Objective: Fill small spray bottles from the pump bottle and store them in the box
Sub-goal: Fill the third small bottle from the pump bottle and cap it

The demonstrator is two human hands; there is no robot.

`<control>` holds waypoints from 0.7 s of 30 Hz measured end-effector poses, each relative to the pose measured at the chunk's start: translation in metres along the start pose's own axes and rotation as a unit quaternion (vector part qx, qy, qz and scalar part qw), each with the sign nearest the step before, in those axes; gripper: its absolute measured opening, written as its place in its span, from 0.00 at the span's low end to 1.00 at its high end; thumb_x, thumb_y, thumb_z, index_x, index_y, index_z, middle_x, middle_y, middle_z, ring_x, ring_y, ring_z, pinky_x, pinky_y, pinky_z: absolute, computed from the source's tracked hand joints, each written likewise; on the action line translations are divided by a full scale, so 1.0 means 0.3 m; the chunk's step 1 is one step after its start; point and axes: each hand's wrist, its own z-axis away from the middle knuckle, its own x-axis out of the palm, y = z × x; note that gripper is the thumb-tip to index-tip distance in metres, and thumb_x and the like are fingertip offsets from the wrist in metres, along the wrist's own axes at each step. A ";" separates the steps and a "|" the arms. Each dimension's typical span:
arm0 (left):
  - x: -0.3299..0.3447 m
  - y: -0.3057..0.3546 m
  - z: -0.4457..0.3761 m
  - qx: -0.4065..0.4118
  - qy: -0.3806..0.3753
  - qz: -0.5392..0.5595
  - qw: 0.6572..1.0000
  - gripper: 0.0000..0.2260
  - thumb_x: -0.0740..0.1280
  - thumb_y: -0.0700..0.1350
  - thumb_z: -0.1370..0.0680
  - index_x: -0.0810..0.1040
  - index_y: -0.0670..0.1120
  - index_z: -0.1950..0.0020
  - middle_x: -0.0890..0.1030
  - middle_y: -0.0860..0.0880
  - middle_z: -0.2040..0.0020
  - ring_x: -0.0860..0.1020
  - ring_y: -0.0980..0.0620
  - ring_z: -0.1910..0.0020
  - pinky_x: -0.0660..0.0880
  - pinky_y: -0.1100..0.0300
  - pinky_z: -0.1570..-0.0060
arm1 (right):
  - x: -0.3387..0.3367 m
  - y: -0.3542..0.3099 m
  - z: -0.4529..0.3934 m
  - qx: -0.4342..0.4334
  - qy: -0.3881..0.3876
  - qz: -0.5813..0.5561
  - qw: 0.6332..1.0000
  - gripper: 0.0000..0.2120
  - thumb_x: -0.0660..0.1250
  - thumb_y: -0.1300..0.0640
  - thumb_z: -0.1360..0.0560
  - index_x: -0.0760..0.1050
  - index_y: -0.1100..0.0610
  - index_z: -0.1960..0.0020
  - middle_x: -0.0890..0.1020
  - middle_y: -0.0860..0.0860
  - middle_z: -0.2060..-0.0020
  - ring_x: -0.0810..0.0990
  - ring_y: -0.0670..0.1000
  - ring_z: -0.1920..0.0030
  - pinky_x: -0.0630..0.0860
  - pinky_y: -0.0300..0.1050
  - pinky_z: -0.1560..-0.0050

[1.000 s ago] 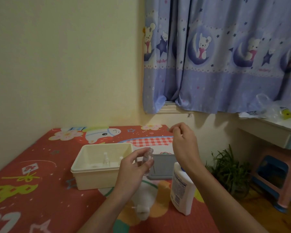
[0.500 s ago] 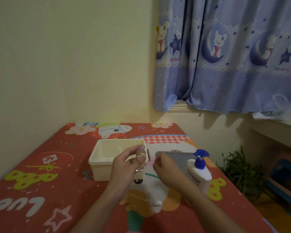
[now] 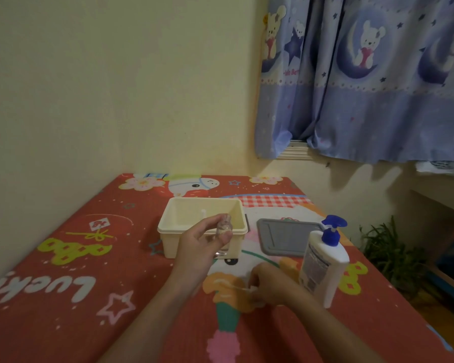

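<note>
- My left hand (image 3: 202,241) holds the small spray bottle (image 3: 223,235) upright, thumb on its near side and fingertips curled round the far side, just in front of the near wall of the cream box (image 3: 173,226).
- The bottle's neck stands bare at the top; I judge it uncapped and waiting for its sprayer.
- My right hand (image 3: 269,285) is low on the red mat (image 3: 63,271), nearer me and to the right of my left. Its fingers are curled down and pinch what looks like the sprayer top (image 3: 250,289), whose thin dip tube (image 3: 232,285) points toward my left side. The picture is soft there, so I cannot be sure of the exact hold.
- The pump bottle (image 3: 322,268) stands upright just to the right of my right hand, blue pump on top.
- A grey lid (image 3: 280,238) lies flat beyond my right hand, beside the box. At least one small white sprayer shows inside the box.
- To do this step well, I think I should lift the top by its collar, not by the tube, so the tube hangs straight.
- I would keep the bottle vertical and steady, and thread the tube tip into the neck first.
- Then I should seat the collar squarely before turning or pressing, or liquid may spill.
- My left forearm runs up from the lower edge, wrist slightly cocked; my right forearm comes in from the lower right, wrist bent down.
</note>
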 end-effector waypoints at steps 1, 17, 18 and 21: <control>-0.004 -0.003 0.001 -0.001 0.001 0.002 1.000 0.15 0.72 0.34 0.28 0.82 0.52 0.47 0.86 0.56 0.51 0.84 0.53 0.51 0.80 0.46 0.46 | 0.001 -0.001 0.000 0.002 -0.001 0.003 1.000 0.06 0.70 0.56 0.32 0.75 0.51 0.65 0.84 0.53 0.57 0.81 0.51 0.57 0.79 0.45 0.56; -0.041 -0.039 0.009 -0.001 0.001 -0.012 1.000 0.20 0.73 0.37 0.27 0.78 0.56 0.41 0.83 0.52 0.48 0.84 0.53 0.51 0.81 0.57 0.54 | -0.207 -0.047 0.023 -0.037 0.102 -0.136 0.985 0.11 0.64 0.50 0.23 0.75 0.56 0.47 0.82 0.55 0.55 0.82 0.55 0.59 0.80 0.54 0.55; -0.041 -0.043 0.012 -0.006 0.002 -0.006 1.000 0.21 0.73 0.37 0.27 0.78 0.56 0.40 0.83 0.52 0.48 0.84 0.53 0.51 0.82 0.58 0.55 | -0.226 -0.056 0.033 -0.040 0.121 -0.146 0.981 0.11 0.65 0.49 0.24 0.73 0.54 0.47 0.82 0.54 0.56 0.82 0.56 0.57 0.80 0.56 0.54; -0.041 -0.053 0.018 -0.016 0.008 0.001 1.000 0.20 0.73 0.35 0.28 0.78 0.54 0.40 0.84 0.51 0.49 0.84 0.51 0.52 0.81 0.52 0.52 | -0.278 -0.091 0.067 -0.053 0.193 -0.191 0.961 0.09 0.69 0.52 0.26 0.74 0.54 0.48 0.81 0.54 0.58 0.80 0.53 0.62 0.81 0.53 0.57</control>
